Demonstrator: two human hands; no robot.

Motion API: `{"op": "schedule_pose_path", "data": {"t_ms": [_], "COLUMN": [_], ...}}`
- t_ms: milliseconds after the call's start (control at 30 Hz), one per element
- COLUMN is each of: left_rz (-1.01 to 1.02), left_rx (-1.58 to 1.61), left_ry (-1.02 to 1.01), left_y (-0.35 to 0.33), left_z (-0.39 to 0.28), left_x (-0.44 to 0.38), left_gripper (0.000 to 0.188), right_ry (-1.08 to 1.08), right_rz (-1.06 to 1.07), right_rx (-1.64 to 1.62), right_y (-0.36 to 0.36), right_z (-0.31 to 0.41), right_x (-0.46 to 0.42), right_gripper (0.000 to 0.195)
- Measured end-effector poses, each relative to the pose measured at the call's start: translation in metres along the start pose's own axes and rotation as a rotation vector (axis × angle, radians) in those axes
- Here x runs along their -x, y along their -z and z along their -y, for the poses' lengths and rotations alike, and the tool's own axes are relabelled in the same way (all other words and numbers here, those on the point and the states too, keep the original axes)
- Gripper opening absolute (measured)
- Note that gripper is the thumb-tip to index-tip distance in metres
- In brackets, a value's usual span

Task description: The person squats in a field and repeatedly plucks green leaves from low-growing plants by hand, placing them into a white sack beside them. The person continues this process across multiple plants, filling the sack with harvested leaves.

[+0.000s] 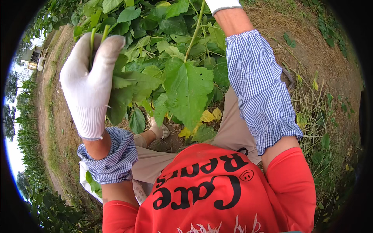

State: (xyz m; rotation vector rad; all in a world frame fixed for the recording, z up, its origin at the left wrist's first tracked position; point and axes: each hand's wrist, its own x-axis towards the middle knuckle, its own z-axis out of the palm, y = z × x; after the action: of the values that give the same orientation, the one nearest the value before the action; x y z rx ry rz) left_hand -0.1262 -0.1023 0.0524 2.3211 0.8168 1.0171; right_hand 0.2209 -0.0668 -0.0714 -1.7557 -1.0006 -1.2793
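My left hand [90, 72], in a white knit glove, grips several picked green leaves [128, 87] by their stalks. Two pale cut stalk ends [99, 35] stick up between thumb and fingers. Of my right hand [224, 5], only the wrist end of its white glove shows at the top edge; its fingers are beyond the frame. Close by it, a thin green stem [195, 32] slopes down, with a large toothed leaf [189, 87] hanging at its lower end. Behind lies a dense mass of broad green leaves [163, 23].
A white bag [86, 180] with green leaves in it is beside my left elbow. Yellowed leaves [207, 116] lie on the soil near my shoe [158, 129]. Dry grass and weeds [309, 110] spread at right; a dirt path [49, 102] runs along the left.
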Motion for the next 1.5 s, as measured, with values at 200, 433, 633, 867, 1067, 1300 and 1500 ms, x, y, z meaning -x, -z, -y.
{"op": "schedule_pose_path", "data": {"t_ms": [200,433,633,867,1067,1300,1500], "left_rz": [0.356,0.387,0.486,0.322,0.462,0.540,0.241], "left_rx": [-0.718,-0.593,-0.314,-0.015,0.232,-0.057,-0.408], "left_ry": [-0.307,-0.464,-0.476,0.023,-0.082,-0.515,-0.592], "left_y": [-0.113,-0.159,-0.124,-0.053,-0.091,-0.188,-0.193], "left_z": [0.065,0.114,0.084,0.080,0.088,0.079,0.075], "left_x": [0.001,0.043,0.085,0.071,-0.050,-0.071,-0.027], "left_gripper": [0.050,0.020,0.019,0.021,0.024,0.036,0.023], "right_ry": [-0.280,-0.087,0.241,0.238,-0.724,-0.930,-1.010], "right_rz": [0.031,0.290,0.366,0.282,0.334,0.497,0.437], "right_rx": [-0.844,-0.531,0.385,0.348,-1.752,-2.425,-2.249], "right_y": [-0.005,0.000,0.028,0.045,0.062,0.052,0.058], "right_z": [0.010,-0.035,-0.039,-0.060,-0.018,-0.011,-0.030], "right_x": [-0.003,0.005,0.006,-0.003,-0.023,-0.030,-0.018], "right_gripper": [0.020,0.017,0.016,0.015,0.021,0.026,0.024]}}
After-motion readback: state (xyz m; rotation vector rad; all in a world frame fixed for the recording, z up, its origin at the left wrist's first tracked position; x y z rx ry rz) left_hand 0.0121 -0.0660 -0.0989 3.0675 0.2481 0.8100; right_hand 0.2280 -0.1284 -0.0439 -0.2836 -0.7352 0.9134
